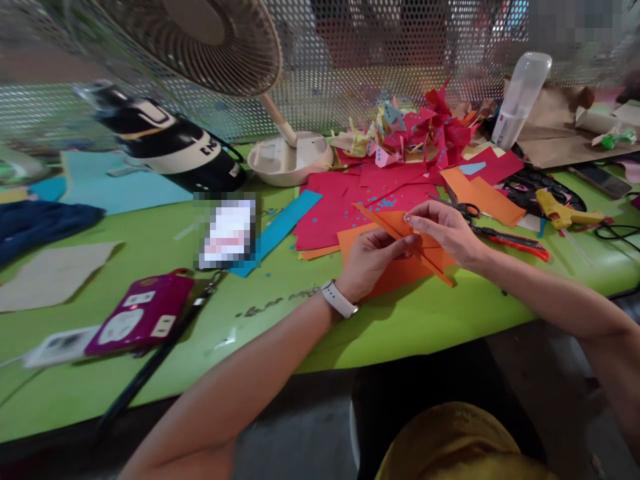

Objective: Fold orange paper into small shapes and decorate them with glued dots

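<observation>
A folded piece of orange paper (376, 220) is held up off the table between both hands. My left hand (370, 259), with a white-strapped watch on its wrist, pinches the paper near its middle. From the other side, my right hand (443, 230) has its thumb and fingertips closed on the upper part of the paper. Beneath them lies a flat orange sheet (387, 283), partly covered by the hands. Red sheets (325, 220) strewn with small blue paper dots spread just behind it. Black-handled scissors (467, 209) rest close to my right hand.
A red utility knife (520, 243) and a yellow glue gun (567, 210) lie at right. Behind are folded red and yellow paper shapes (435, 123), a clear bottle (523, 100) and a fan (295, 157). At left are a black bottle (185, 150) and a purple device (143, 310).
</observation>
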A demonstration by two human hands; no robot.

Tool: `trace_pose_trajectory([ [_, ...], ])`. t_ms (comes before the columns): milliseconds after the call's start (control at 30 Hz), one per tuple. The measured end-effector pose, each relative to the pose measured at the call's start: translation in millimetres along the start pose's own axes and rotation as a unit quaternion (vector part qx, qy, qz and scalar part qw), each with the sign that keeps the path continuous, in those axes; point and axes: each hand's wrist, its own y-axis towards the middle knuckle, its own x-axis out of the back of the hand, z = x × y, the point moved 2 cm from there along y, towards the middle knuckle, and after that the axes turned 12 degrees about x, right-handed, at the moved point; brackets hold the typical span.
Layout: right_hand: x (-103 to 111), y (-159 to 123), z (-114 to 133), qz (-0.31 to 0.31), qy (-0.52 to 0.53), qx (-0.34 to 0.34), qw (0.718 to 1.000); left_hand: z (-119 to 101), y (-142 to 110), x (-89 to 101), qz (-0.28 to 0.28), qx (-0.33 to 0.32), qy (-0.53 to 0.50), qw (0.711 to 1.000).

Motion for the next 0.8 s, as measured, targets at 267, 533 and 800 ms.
trace_pose_trajectory([
  [267, -1.8, -1.4, -0.4, 0.034, 0.047, -0.048, 0.997, 0.1, 0.8, 1.1, -0.005, -0.015, -0.013, 1.0],
  [533, -1.9, -1.1, -2.1, 0.011, -0.017, -0.035, 0.999, 1.8, 1.4, 1.4, -0.018, -0.026, -0.016, 0.999],
  [800, -2.0, -0.4, -4.7, 0.005, 0.007, -0.038, 0.999, 2.8, 2.9, 2.4, -0.018, -0.043, -0.011, 0.999],
])
